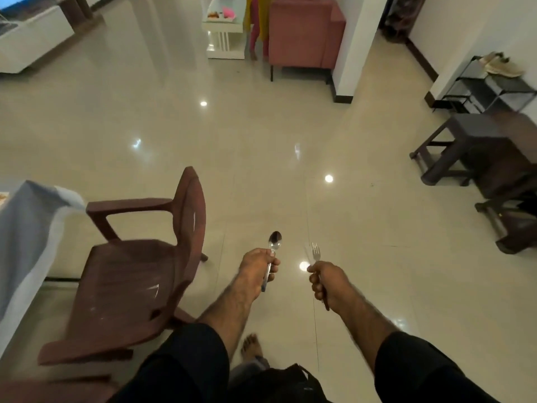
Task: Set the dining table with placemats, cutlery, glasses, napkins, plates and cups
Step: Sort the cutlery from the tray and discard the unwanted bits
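Big shiny tiled floor (116, 117) takes up most of the view. One table (26, 228) under a pale cloth sits at the left edge, with one brown plastic chair (139, 274) right beside it, back turned toward the middle of the room. Dark wooden stools (476, 149) are off to the right, a pink armchair (305, 33) at the far end. Both arms are out over open floor, well apart from the table. The left hand (257, 270) grips one spoon (272, 255), handle running toward the body, bowl pointing up and away. The right hand (327, 283) is curled round one fork (316, 253), tines pointing away too. There might be a knife next to the fork, too blurry to tell
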Available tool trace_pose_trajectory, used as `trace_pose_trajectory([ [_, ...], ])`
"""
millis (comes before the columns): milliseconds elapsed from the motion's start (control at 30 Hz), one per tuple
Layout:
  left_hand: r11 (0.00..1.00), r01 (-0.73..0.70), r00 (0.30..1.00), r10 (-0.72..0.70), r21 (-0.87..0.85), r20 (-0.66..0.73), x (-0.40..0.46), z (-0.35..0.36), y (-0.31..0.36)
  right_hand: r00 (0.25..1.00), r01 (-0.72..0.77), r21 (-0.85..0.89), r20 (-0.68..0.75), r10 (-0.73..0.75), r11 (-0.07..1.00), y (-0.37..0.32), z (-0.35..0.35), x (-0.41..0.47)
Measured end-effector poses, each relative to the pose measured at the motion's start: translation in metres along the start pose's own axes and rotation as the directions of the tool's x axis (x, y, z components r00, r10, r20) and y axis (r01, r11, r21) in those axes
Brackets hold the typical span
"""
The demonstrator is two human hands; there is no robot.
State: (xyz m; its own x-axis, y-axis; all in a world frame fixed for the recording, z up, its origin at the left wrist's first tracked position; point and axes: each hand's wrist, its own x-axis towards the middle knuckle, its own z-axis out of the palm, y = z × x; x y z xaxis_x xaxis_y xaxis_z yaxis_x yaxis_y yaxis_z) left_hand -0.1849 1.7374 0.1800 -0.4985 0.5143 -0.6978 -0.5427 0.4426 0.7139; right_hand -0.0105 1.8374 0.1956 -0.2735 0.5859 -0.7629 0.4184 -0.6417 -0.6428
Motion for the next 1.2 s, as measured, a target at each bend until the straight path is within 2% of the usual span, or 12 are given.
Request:
trace_pose_trajectory([
  [100,0.999,-0.004,0.999,0.002,0.053,0.051,0.039,0.008,0.058,1.000,0.006,-0.010,0.008,-0.006,1.000,-0.062,0.013,0.032],
  [267,0.997,-0.002,0.999,0.000,0.073,0.036,0.113,0.025,0.149,0.999,0.035,-0.118,-0.022,-0.037,0.992,-0.152,0.034,0.090],
  [367,0.997,-0.006,0.999,0.003,0.075,0.041,0.170,0.030,0.187,0.999,0.015,-0.122,-0.030,-0.019,0.992,-0.197,0.043,0.144],
  [533,0.999,0.052,0.996,-0.050,0.017,-0.067,0.275,0.033,0.247,1.000,-0.001,-0.158,0.003,0.002,0.987,-0.293,0.063,0.249],
  [667,0.995,0.069,0.983,-0.080,-0.068,-0.165,0.342,0.031,0.309,0.996,0.037,-0.275,0.088,-0.013,0.961,-0.387,0.094,0.321],
  [867,0.974,-0.017,0.952,-0.053,-0.224,-0.302,0.408,-0.010,0.399,0.960,0.187,-0.436,0.273,-0.068,0.881,-0.505,0.198,0.398],
  [1033,0.924,-0.052,0.909,-0.113,-0.379,-0.401,0.487,-0.081,0.462,0.895,0.327,-0.530,0.440,-0.076,0.782,-0.574,0.306,0.456],
  [1100,0.905,-0.040,0.902,-0.150,-0.423,-0.405,0.523,-0.111,0.484,0.881,0.337,-0.542,0.470,-0.054,0.770,-0.594,0.348,0.481],
  [1200,0.885,0.020,0.890,-0.228,-0.466,-0.395,0.566,-0.156,0.518,0.903,0.264,-0.552,0.429,-0.002,0.791,-0.626,0.409,0.511],
])
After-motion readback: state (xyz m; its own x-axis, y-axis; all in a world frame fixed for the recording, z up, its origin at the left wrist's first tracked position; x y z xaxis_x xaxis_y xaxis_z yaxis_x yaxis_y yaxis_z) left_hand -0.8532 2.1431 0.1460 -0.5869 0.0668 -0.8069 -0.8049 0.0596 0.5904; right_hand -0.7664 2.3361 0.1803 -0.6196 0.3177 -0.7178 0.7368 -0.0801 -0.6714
